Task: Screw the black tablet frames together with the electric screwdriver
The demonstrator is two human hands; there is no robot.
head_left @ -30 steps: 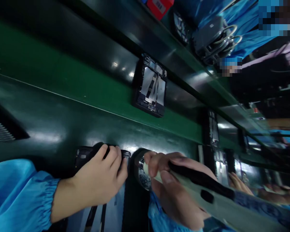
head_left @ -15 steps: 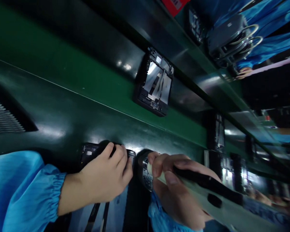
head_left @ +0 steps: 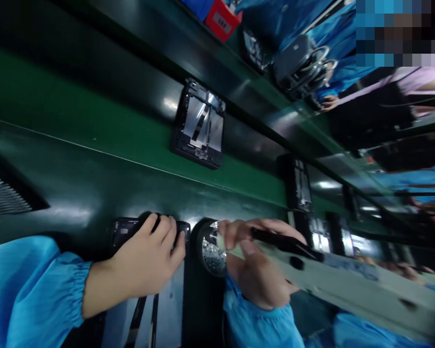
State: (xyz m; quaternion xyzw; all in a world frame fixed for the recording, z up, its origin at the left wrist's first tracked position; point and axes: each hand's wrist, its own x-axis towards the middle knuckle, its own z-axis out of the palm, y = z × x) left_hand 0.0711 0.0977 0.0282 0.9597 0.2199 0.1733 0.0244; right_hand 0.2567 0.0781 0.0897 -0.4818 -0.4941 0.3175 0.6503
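Note:
My left hand (head_left: 145,261) rests on the top edge of a black device frame (head_left: 125,229) lying on the dark worktop, fingers curled over its rim. My right hand (head_left: 255,263) is wrapped round a grey-and-black electric screwdriver (head_left: 333,278), its tip pointing at a round dish of small shiny screws (head_left: 212,251) just right of the frame. Both arms wear blue sleeves.
A green conveyor belt (head_left: 94,130) runs diagonally behind the worktop, carrying an opened device frame (head_left: 199,125) and another one (head_left: 300,186) farther right. A red box (head_left: 223,17) and a black unit with cables (head_left: 300,63) sit beyond. Other people in blue work at the far side.
The view shifted, so the frame on the belt appears farther left. My right hand and screwdriver tilted flatter over the screw dish. My left hand stays on the frame.

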